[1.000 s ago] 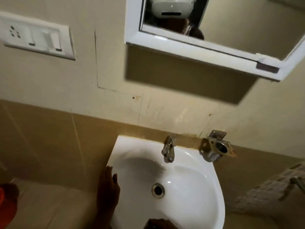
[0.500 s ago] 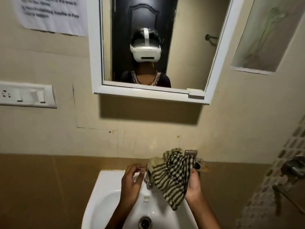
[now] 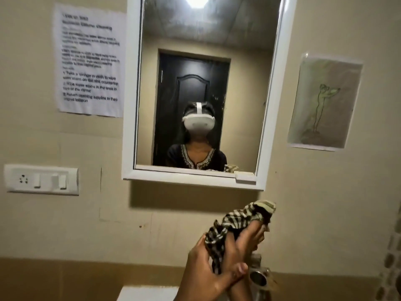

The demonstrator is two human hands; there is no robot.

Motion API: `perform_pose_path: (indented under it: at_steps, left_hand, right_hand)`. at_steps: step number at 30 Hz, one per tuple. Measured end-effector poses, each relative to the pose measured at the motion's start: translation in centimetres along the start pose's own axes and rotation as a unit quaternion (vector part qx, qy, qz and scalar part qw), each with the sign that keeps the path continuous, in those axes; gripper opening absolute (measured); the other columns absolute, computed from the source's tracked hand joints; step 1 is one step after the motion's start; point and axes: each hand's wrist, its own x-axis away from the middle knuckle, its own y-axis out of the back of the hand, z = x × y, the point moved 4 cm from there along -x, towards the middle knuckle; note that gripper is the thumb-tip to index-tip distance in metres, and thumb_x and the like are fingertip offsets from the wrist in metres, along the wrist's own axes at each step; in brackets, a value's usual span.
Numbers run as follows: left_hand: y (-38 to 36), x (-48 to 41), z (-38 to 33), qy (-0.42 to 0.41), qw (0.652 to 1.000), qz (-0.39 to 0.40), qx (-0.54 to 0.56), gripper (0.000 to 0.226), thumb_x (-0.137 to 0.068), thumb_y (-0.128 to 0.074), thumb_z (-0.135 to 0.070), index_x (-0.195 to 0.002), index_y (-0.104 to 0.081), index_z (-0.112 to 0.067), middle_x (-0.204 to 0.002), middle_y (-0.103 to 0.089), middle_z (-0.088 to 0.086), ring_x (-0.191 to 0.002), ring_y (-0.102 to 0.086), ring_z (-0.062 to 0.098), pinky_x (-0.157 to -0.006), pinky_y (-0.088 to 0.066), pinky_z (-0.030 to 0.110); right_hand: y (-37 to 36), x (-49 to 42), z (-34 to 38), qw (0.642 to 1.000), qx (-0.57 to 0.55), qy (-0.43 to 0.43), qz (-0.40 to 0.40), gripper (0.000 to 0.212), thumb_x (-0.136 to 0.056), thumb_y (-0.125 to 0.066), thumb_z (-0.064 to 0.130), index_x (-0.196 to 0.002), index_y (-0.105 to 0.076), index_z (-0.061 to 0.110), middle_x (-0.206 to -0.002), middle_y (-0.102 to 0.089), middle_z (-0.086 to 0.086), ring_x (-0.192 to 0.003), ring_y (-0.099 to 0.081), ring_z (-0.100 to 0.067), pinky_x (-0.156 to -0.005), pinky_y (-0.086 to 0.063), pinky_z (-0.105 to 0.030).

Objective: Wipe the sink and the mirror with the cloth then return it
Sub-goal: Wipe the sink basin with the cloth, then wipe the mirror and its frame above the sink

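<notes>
Both hands meet just below the mirror (image 3: 201, 83), bunching the checked cloth (image 3: 236, 224) between them. The left hand (image 3: 204, 276) closes around the cloth's lower end; the right hand (image 3: 245, 244) grips the upper wad, fingers curled into it. Only the sink's rim (image 3: 147, 293) shows, lower still. The step looks like gathering the cloth to wipe the mirror. Fold it into a flat pad rather than a ball, then press evenly, working from the mirror's top downward, overlapping strokes.

mirror (image 3: 204, 88) above sink (image 3: 147, 293); cloth (image 3: 236, 224) between, in hands (image 3: 219, 268)
</notes>
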Motion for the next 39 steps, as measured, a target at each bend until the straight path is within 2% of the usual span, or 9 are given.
perform_pose_path:
  at_steps: [6, 12, 15, 21, 26, 31, 37, 38, 39]
  left_hand:
    - [3.4, -4.8, -1.2, 0.006, 0.997, -0.058, 0.041, 0.025, -0.06, -0.075, -0.03, -0.082, -0.073, -0.019, -0.085, -0.076, -0.003, -0.08, -0.068, 0.006, -0.069, -0.05, 0.018]
    - [4.7, -8.6, -5.6, -0.037, 0.989, 0.124, 0.073, 0.044, -0.07, -0.064, -0.016, -0.115, -0.062, -0.012, -0.119, -0.066, 0.007, -0.115, -0.059, 0.018, -0.095, -0.046, 0.023]
    - [4.5, -8.8, -5.1, 0.175, 0.939, 0.154, 0.254, 0.051, -0.069, -0.069, -0.021, -0.116, -0.06, -0.003, -0.11, -0.069, 0.015, -0.099, -0.066, 0.025, -0.087, -0.052, 0.033]
    - [4.1, -7.6, -3.6, 0.286, 0.888, 0.138, 0.332, 0.05, -0.079, -0.052, -0.039, -0.111, -0.066, -0.003, -0.11, -0.068, 0.019, -0.1, -0.063, 0.03, -0.094, -0.045, 0.041]
    - [3.5, -8.1, -4.0, 0.2, 0.947, 0.159, 0.197, 0.043, -0.09, -0.043, -0.033, -0.118, -0.061, -0.006, -0.122, -0.064, 0.015, -0.114, -0.059, 0.027, -0.088, -0.05, 0.029]
    - [4.3, -10.6, -5.2, 0.049, 0.985, 0.153, -0.066, 0.018, -0.084, -0.062, -0.018, -0.101, -0.071, -0.018, -0.106, -0.072, 0.0, -0.103, -0.064, 0.011, -0.089, -0.048, 0.02]
    - [7.0, -14.7, -6.6, -0.032, 0.987, -0.046, -0.153, 0.033, -0.066, -0.08, -0.03, -0.096, -0.067, -0.034, -0.101, -0.069, -0.015, -0.087, -0.064, -0.001, -0.075, -0.05, 0.011]
    - [7.7, -15.4, -7.1, -0.042, 0.988, -0.071, -0.127, 0.028, -0.068, -0.078, -0.029, -0.093, -0.067, -0.034, -0.101, -0.07, -0.011, -0.088, -0.065, 0.001, -0.079, -0.054, 0.019]
    - [8.3, -16.1, -7.8, -0.059, 0.987, -0.098, -0.111, 0.023, -0.071, -0.076, -0.026, -0.091, -0.068, -0.033, -0.102, -0.071, -0.01, -0.091, -0.066, 0.004, -0.083, -0.055, 0.028]
  right_hand:
    - [2.1, -3.5, 4.7, 0.947, 0.2, 0.248, -0.043, 0.078, -0.066, -0.039, 0.049, -0.131, -0.039, 0.007, -0.157, -0.011, -0.01, -0.14, -0.005, -0.015, -0.113, -0.011, -0.043]
    - [1.8, -4.8, 6.9, 0.94, 0.205, 0.162, 0.219, 0.064, -0.08, -0.018, 0.073, -0.13, -0.041, 0.04, -0.135, -0.041, 0.019, -0.132, -0.028, -0.009, -0.115, -0.015, -0.043]
    - [1.6, -3.4, 7.2, 0.939, -0.034, -0.011, 0.343, 0.041, -0.079, -0.043, 0.064, -0.117, -0.048, 0.051, -0.122, -0.05, 0.031, -0.115, -0.046, 0.004, -0.105, -0.032, -0.027]
    - [0.6, -2.0, 5.5, 0.921, -0.155, -0.08, 0.348, 0.067, -0.057, -0.062, 0.066, -0.121, -0.054, 0.045, -0.119, -0.066, 0.012, -0.11, -0.061, -0.011, -0.097, -0.045, -0.039]
    - [-0.5, -0.8, 3.1, 0.917, -0.231, -0.144, 0.292, 0.08, -0.047, -0.087, 0.017, -0.119, -0.053, 0.021, -0.105, -0.074, -0.002, -0.098, -0.069, -0.019, -0.094, -0.051, -0.04]
    - [-0.9, -2.2, 2.4, 0.918, -0.212, -0.178, 0.286, 0.128, -0.002, -0.092, 0.039, -0.12, -0.055, 0.008, -0.11, -0.068, -0.004, -0.106, -0.061, -0.019, -0.105, -0.039, -0.035]
    - [2.9, -5.0, 9.5, 0.957, -0.277, -0.037, 0.077, 0.04, -0.092, -0.044, -0.005, -0.122, -0.033, -0.03, -0.123, -0.032, -0.047, -0.132, -0.021, -0.044, -0.077, 0.019, -0.062]
    - [3.0, -5.9, 10.4, 0.947, -0.313, -0.056, 0.038, 0.039, -0.094, -0.041, -0.001, -0.121, -0.035, -0.029, -0.118, -0.035, -0.046, -0.129, -0.025, -0.047, -0.082, -0.033, -0.054]
    - [2.4, -6.6, 11.8, 0.927, -0.362, -0.086, 0.037, 0.038, -0.096, -0.041, 0.008, -0.121, -0.043, -0.021, -0.117, -0.045, -0.042, -0.123, -0.04, -0.045, -0.102, -0.02, -0.062]
